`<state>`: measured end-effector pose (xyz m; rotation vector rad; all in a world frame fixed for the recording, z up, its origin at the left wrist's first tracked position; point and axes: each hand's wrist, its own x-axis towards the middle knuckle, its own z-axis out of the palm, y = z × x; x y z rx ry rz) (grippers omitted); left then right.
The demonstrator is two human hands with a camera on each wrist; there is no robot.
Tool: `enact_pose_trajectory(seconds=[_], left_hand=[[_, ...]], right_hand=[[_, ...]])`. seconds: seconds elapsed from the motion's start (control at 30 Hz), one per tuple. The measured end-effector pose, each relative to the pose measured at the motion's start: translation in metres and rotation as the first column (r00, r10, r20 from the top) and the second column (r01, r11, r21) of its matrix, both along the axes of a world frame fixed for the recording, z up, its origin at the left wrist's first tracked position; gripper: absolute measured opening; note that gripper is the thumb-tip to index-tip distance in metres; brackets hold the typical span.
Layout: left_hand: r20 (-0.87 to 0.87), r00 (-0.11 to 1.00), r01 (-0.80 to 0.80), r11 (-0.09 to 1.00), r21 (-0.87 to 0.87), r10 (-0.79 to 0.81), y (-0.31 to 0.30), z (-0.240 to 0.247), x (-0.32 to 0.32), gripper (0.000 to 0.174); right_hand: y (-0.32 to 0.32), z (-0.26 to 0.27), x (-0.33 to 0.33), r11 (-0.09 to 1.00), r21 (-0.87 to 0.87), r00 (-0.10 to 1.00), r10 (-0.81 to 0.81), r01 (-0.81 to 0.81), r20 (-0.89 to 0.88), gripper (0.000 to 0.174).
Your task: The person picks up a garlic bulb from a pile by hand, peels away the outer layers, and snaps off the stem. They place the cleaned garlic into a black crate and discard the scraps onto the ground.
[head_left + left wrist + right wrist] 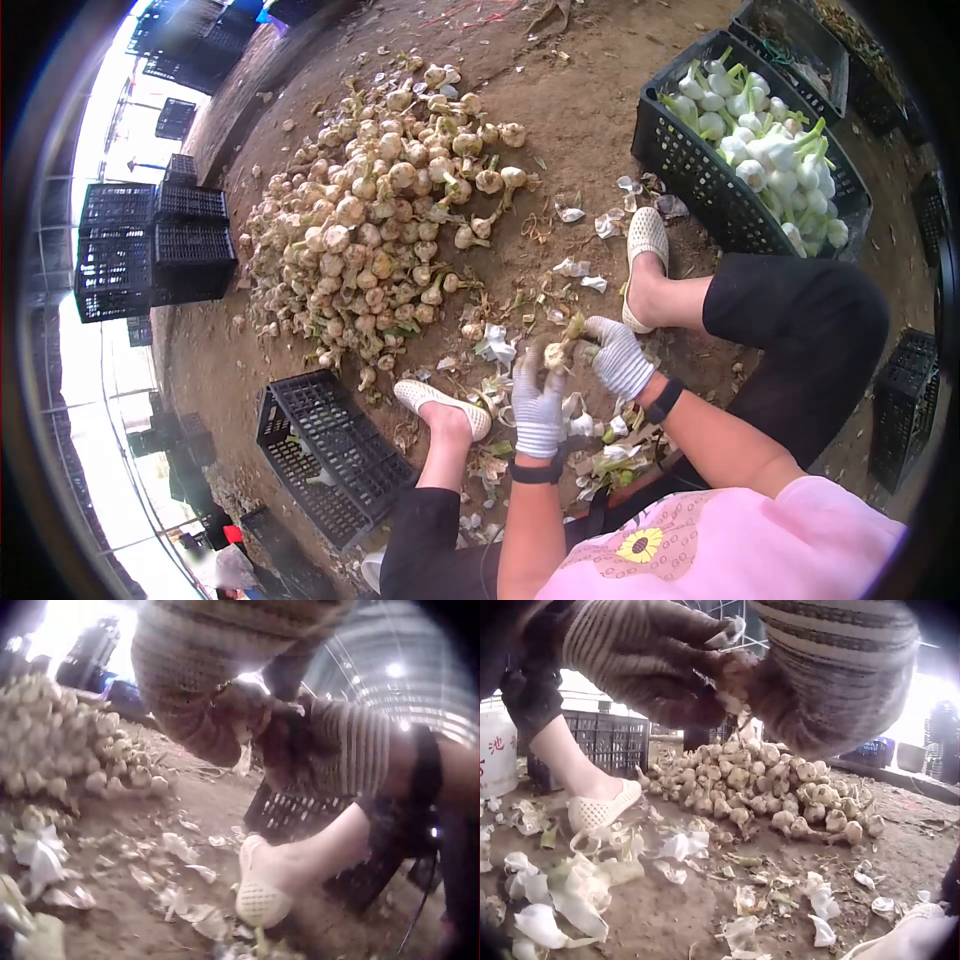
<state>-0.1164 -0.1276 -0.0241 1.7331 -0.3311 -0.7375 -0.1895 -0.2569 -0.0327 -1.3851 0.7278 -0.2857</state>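
Head view shows brown earth ground (560, 85) strewn with pale peelings (495, 345).

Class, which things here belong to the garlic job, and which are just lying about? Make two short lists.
Job:
left hand
right hand
garlic bulb
garlic heap
crate of white bulbs

Apparently lying about:
papery scraps
stacked crates

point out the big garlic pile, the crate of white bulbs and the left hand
Garlic pile (362, 212), head view: bulbs near its middle.
Crate of white bulbs (693, 182), head view: perforated side wall.
Left hand (538, 405), head view: middle of the glove.
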Motion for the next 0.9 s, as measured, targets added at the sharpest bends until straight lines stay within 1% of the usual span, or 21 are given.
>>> enact_pose_trajectory(seconds=[0.03,0.07,0.1,0.13,0.17,0.23,0.27,0.4,0.47,0.5,0.57,0.6,0.67,0.7,0.73,0.77,0.8,0.83,0.87,0.9], left_hand=[[0.009,1.0,-0.007,1.0,-0.002,0.007,0.003,0.008,-0.004,0.044],[0.246,0.968,0.035,0.998,0.05,-0.046,0.008,0.014,-0.006,0.046],[0.467,0.878,0.06,0.992,0.113,-0.107,0.012,0.022,-0.008,0.049],[0.497,0.858,0.019,0.975,0.219,-0.128,0.009,0.047,-0.01,0.055],[0.506,0.854,0.011,0.976,0.218,-0.123,0.01,0.059,-0.014,0.055],[0.696,0.668,-0.023,0.928,0.372,-0.263,0.012,0.071,-0.023,0.056],[0.703,0.669,-0.034,0.934,0.355,-0.242,0.013,0.072,-0.024,0.055],[0.72,0.655,-0.079,0.928,0.365,-0.227,0.021,0.074,-0.028,0.054],[0.709,0.651,-0.083,0.903,0.421,-0.271,0.024,0.081,-0.028,0.053],[0.713,0.648,-0.088,0.903,0.42,-0.268,0.025,0.083,-0.028,0.053],[0.746,0.593,-0.091,0.895,0.437,-0.304,0.026,0.086,-0.03,0.047],[0.745,0.593,-0.091,0.894,0.438,-0.304,0.028,0.088,-0.029,0.047],[0.772,0.571,-0.007,0.938,0.345,-0.28,0.031,0.092,-0.023,0.039],[0.772,0.572,-0.007,0.94,0.342,-0.277,0.031,0.092,-0.024,0.039],[0.649,0.754,-0.035,0.981,0.19,-0.099,0.032,0.092,-0.026,0.035],[0.461,0.885,-0.101,0.994,0.047,0.069,0.034,0.091,-0.029,0.03],[0.371,0.909,-0.184,0.982,-0.047,0.188,0.035,0.083,-0.03,0.032],[0.371,0.909,-0.188,0.981,-0.047,0.192,0.037,0.071,-0.03,0.032],[0.064,0.94,-0.323,0.935,-0.149,0.335,0.04,0.057,-0.031,0.036],[-0.259,0.871,-0.471,0.86,-0.197,0.418,0.039,0.052,-0.031,0.04]], right_hand=[[-0.001,0.002,0.0,0.999,0.043,0.999,0.024,-0.025,0.035,0.021],[0.002,0.007,-0.002,0.998,0.043,0.998,0.032,-0.034,0.044,0.021],[0.003,0.022,-0.003,0.978,0.187,0.992,0.07,-0.089,0.107,0.023],[0.006,0.031,-0.003,0.934,0.324,0.98,0.096,-0.149,0.172,0.025],[0.009,0.034,-0.003,0.934,0.321,0.978,0.102,-0.157,0.182,0.025],[0.011,0.038,-0.006,0.929,0.33,0.978,0.115,-0.169,0.177,0.026],[0.013,0.038,-0.007,0.924,0.34,0.981,0.132,-0.173,0.141,0.024],[0.017,0.044,-0.007,0.897,0.389,0.977,0.176,-0.21,0.121,0.02],[0.016,0.049,-0.009,0.845,0.481,0.969,0.242,-0.232,0.042,0.018],[0.017,0.049,-0.009,0.845,0.479,0.968,0.245,-0.237,0.047,0.018],[0.02,0.047,-0.009,0.838,0.481,0.96,0.278,-0.259,0.032,0.019],[0.02,0.048,-0.011,0.837,0.481,0.96,0.279,-0.259,0.032,0.019],[0.02,0.049,-0.013,0.819,0.483,0.946,0.314,-0.311,0.077,0.027],[0.023,0.053,-0.015,0.82,0.481,0.946,0.315,-0.311,0.075,0.027],[0.028,0.059,-0.016,0.715,0.617,0.943,0.283,-0.33,0.176,0.026],[0.034,0.063,-0.018,0.583,0.731,0.935,0.234,-0.355,0.267,0.026],[0.041,0.064,-0.018,0.602,0.728,0.944,0.236,-0.328,0.231,0.027],[0.044,0.059,-0.018,0.601,0.728,0.943,0.24,-0.33,0.23,0.027],[0.045,0.049,-0.018,0.761,0.518,0.921,0.321,-0.39,0.221,0.026],[0.046,0.048,-0.017,0.859,0.272,0.899,0.395,-0.434,0.189,0.026]])
